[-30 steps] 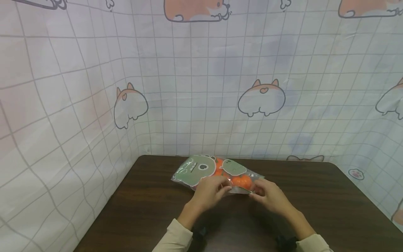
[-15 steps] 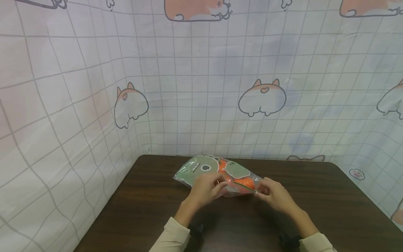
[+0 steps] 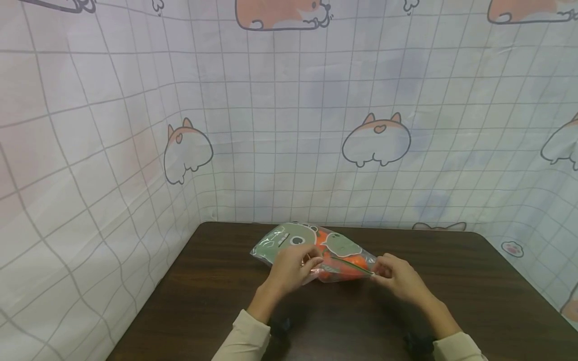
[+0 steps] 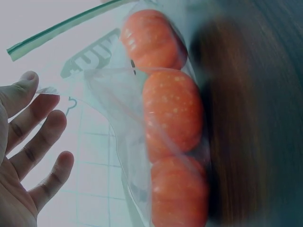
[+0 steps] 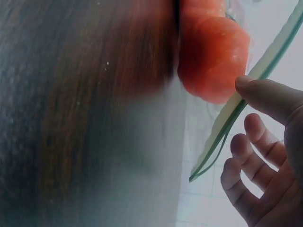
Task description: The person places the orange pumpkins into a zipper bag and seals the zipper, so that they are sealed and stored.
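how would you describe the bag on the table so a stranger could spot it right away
On the dark wooden table, near its far edge, lies a clear zip bag between the left hand and right hand. It alone has green cartoon prints, a green zip strip and orange fruits inside.

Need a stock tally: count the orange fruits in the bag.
3 show in the left wrist view, stacked in the bag: top, middle, bottom. More may be hidden behind the bag's print.
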Motion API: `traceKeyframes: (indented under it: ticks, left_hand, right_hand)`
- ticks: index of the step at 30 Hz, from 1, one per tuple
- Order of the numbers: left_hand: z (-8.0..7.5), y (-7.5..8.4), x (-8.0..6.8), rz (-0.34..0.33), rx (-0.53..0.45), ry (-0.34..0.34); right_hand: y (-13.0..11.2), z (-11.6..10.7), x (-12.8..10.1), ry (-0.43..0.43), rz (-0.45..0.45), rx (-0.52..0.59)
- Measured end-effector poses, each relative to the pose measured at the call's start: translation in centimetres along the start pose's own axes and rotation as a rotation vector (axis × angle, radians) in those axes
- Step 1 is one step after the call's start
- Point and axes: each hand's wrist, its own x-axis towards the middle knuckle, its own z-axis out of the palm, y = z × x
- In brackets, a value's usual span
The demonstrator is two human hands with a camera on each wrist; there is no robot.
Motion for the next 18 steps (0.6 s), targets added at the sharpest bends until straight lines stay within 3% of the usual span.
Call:
traceKeyframes:
  ticks: [7, 18]
  left_hand:
    - [-0.34, -0.37, 0.07, 0.018, -0.003, 0.022]
    - [-0.79, -0.47, 0.16, -0.023, 0.009, 0.031]
  right_hand:
    - [0.41, -0.20, -0.07, 0.002, 0.013, -0.016]
    - [1.06, -0.39, -0.21, 0.008, 0.032, -0.024]
